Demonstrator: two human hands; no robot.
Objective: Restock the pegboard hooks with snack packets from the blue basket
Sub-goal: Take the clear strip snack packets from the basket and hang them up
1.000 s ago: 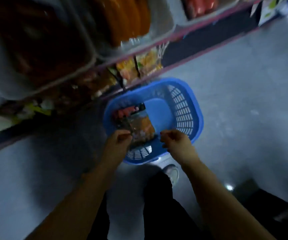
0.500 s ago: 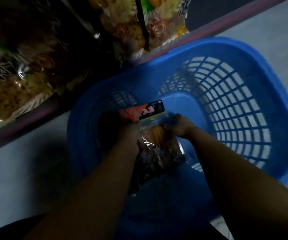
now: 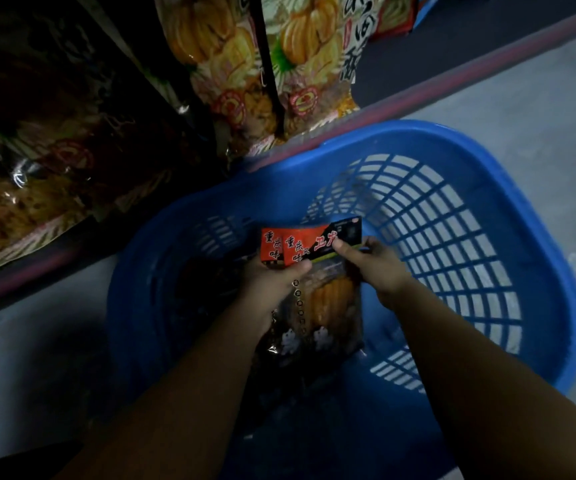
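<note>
**Both hands on the packets, over the basket**

The left hand (image 3: 272, 282) gripped the packets (image 3: 317, 299) at their left side, thumb laid across the front just below the red header strip, the other fingers hidden behind. The right hand (image 3: 375, 265) pinched the right end of that header, thumb on the front of the card, fingers curled behind it. Two red headers showed side by side at the top left, so at least two packets were held together; how many more lay behind could not be told. The clear lower part showed orange sticks inside and hung down toward the near side.

The packets were above the inside of the blue basket (image 3: 487, 271), close to its left half and clear of its latticed right wall. The basket sat on a grey floor (image 3: 522, 98), its far rim touching or just beside the pink-edged base (image 3: 383, 95) of a shelf unit. On the far side, large snack bags (image 3: 300, 64) with pumpkin pictures stood upright on the low shelf; darker bags (image 3: 54, 150) filled the far left, dim and hard to read.

Both forearms reached forward from the near edge, converging on the packets, the left one in deep shadow, the right wrist bent slightly inward.
</note>
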